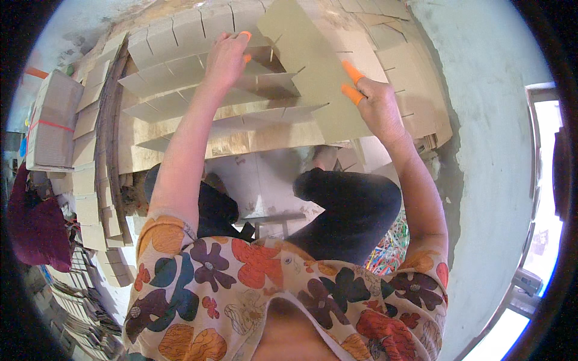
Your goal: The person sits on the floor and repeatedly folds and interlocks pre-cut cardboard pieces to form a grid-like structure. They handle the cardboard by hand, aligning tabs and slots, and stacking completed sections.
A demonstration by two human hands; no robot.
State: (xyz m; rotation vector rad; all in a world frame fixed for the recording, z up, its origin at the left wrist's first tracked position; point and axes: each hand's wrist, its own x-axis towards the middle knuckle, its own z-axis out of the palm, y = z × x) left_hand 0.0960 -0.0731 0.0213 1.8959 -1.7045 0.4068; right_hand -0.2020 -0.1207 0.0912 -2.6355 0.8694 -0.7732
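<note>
A wide, slotted cardboard divider sheet (307, 60) stands slanted across the ends of several thinner cardboard divider strips (241, 123). My right hand (380, 108) grips the sheet's right edge between thumb and forefinger, both in orange finger covers. Farther left, my left hand (226, 60), also with orange covers on two fingertips, pinches at the farthest of the strips, whose grip point is partly hidden by the fingers. The strips stand on edge in rows, roughly side by side, their right ends meeting the sheet.
Flat slotted cardboard (415, 90) lies on the right beside a pale wall (481, 120). Stacked cardboard pieces (90, 156) and a carton with a red band (54, 123) are at left. Beside my knee lies a colourful tangle of strips (391, 246). A person in dark red (39, 222) is at far left.
</note>
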